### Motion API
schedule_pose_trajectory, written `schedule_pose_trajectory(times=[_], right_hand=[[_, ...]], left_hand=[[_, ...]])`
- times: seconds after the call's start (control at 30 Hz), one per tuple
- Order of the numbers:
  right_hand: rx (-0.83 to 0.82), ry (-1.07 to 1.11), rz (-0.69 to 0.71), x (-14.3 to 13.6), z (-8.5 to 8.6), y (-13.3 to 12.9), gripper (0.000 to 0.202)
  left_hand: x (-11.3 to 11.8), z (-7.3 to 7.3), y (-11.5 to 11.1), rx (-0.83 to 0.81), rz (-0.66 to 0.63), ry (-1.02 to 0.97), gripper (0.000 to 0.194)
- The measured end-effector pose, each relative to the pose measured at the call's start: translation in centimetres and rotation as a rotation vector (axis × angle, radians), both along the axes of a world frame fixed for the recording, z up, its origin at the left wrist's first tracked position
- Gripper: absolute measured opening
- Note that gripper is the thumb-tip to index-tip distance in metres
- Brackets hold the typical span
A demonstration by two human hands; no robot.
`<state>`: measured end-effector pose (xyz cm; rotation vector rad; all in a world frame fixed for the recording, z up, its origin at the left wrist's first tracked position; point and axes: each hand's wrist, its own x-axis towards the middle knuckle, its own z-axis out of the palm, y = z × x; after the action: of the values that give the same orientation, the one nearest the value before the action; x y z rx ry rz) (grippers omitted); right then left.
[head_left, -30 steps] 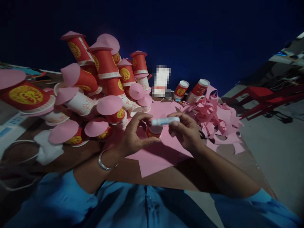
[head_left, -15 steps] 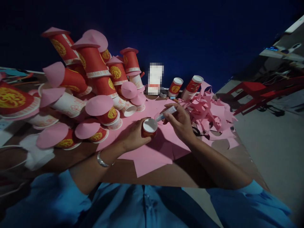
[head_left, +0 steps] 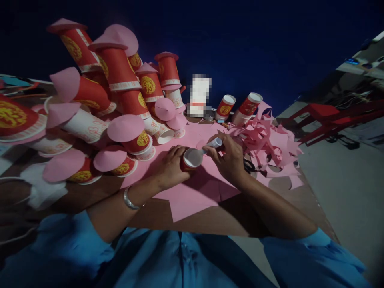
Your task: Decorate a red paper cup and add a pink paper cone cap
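My left hand (head_left: 175,166) is wrapped round a red paper cup (head_left: 189,165), its white round end facing up. Whether that end is the base or the mouth is hard to tell. In my right hand (head_left: 229,160) is a pale glue stick (head_left: 214,143), pinched between fingers and thumb. The glue stick's lower end is at the right side of the cup's rim. Beneath both hands lie pink paper sheets (head_left: 192,202). Black-handled scissors (head_left: 249,165) lie partly hidden beside my right wrist.
Many paper cups with pink cone tops (head_left: 126,128) are piled at the left. Two red cups, one of them a nearer cup (head_left: 225,107), stand at the back beside pink paper scraps (head_left: 270,140). A red stool (head_left: 318,114) is on the floor at right.
The glue stick has tilted, its upper end turning more toward me, and stays by the cup's rim. The cup has tipped slightly in my left hand. The view has shifted a little.
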<state>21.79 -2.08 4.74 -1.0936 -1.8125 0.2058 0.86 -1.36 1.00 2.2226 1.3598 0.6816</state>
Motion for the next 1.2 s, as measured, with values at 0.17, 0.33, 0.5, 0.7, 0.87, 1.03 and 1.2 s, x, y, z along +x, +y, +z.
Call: schedule_pose_trajectory(times=[0.17,0.33,0.5,0.7,0.87,1.03,1.2], right_hand=[[-0.002,0.014,-0.042,0.2,-0.5,0.3,0.024],[-0.017,0.055,-0.029,0.2,-0.4,0.0,0.022],[0.063,0.021,0.022,-0.2,-0.6,-0.8,0.015],[0.053,-0.019,0.032,-0.2,-1.0,-0.8,0.014],[0.048,-0.065,-0.025,-0.1,0.0,-1.0,0.019],[0.038,-0.045,-0.027,0.1,0.2,-0.8,0.022],[0.029,0.003,-0.027,0.3,-0.1,-0.4,0.022]], left_hand=[[-0.1,0.0,-0.1,0.004,0.015,-0.001,0.053],[-0.1,-0.1,0.0,0.005,0.02,-0.002,0.055],[-0.1,-0.2,0.0,0.02,0.036,-0.012,0.049],[0.0,0.0,-0.1,0.025,0.051,0.011,0.048],[0.0,0.3,-0.2,0.022,0.052,-0.005,0.045],[0.1,0.4,-0.1,0.007,0.062,-0.007,0.049],[-0.1,0.4,-0.1,-0.029,0.045,0.002,0.054]])
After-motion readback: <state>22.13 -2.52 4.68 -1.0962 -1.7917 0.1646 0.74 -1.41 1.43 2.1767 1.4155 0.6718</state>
